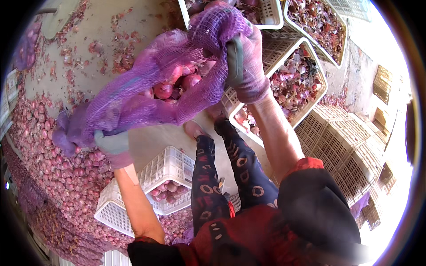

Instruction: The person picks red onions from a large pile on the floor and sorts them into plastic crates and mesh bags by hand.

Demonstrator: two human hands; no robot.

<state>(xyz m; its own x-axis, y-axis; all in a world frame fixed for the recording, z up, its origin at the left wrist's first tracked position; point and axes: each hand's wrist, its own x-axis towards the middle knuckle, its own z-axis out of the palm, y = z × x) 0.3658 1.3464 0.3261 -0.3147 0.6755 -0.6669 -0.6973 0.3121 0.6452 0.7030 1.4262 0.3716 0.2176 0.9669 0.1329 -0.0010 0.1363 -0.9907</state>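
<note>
A purple mesh sack [159,109] is stretched between my two gloved hands, its mouth spread wide. My left hand [113,146] grips the rim at the lower left, where bunched netting hangs past the fingers. At the upper right, my right hand [244,60] is closed on the gathered edge of the same sack. Through the opening I see several red onions [163,90]; how full the sack is, its folds hide. Both hands wear pinkish knit gloves with grey-green coated palms.
Loose red onions [76,186] form a large heap at the left. One white plastic crate [171,156] holds onions near my legs. Crates of onion skins [296,86] stand at the right, with stacked crates [342,146] beyond. Skins litter the concrete floor [96,26].
</note>
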